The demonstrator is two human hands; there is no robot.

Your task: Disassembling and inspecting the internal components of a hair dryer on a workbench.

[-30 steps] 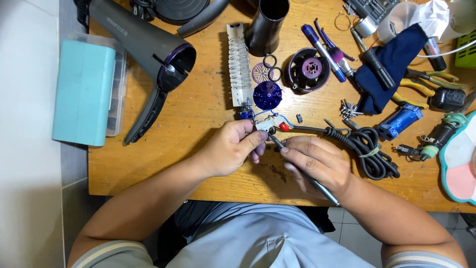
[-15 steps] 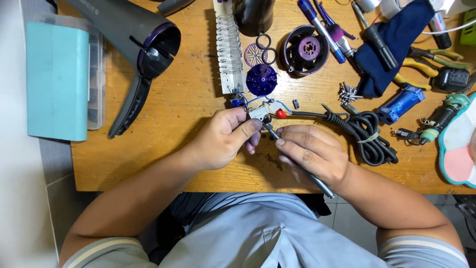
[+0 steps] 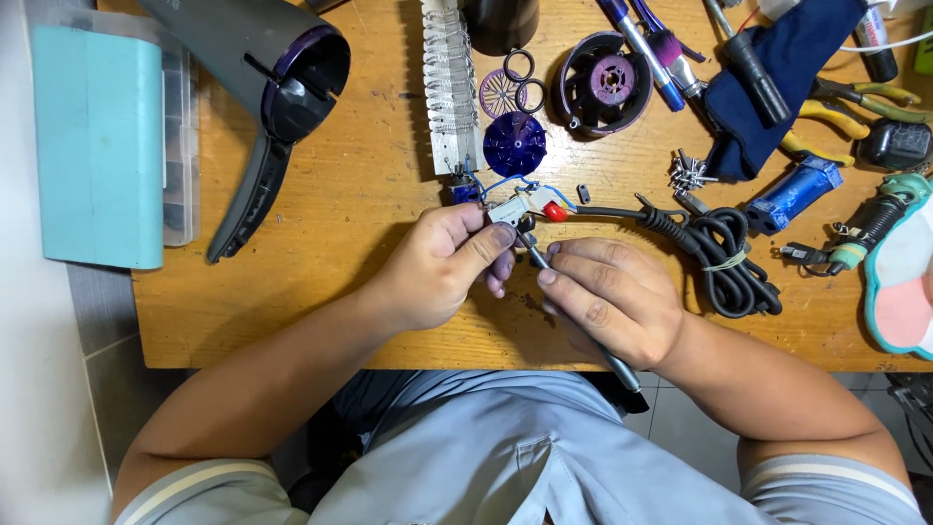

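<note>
My left hand (image 3: 442, 267) pinches a small white switch part (image 3: 512, 208) with blue wires and a red connector (image 3: 554, 211) over a wooden table (image 3: 369, 185). My right hand (image 3: 607, 297) grips a thin metal tool (image 3: 536, 256) like a pen, its tip at the switch part; the tool's tail (image 3: 619, 369) sticks out under my wrist. A black power cord (image 3: 719, 258) runs from the part to a coil on the right. A blue fan wheel (image 3: 514, 143) and a white heating coil frame (image 3: 450, 87) lie just beyond my hands.
A grey hair dryer shell (image 3: 272, 87) lies at upper left beside a teal-lidded parts box (image 3: 102, 146). A round purple motor housing (image 3: 603, 83), dark blue cloth (image 3: 777, 78), yellow-handled pliers (image 3: 846, 107), loose screws (image 3: 688, 173) and a blue cylinder (image 3: 792, 194) crowd the right side.
The view has shifted down and closer toward my hands. My hands stay together on the switch part, the tool's tip still at it.
</note>
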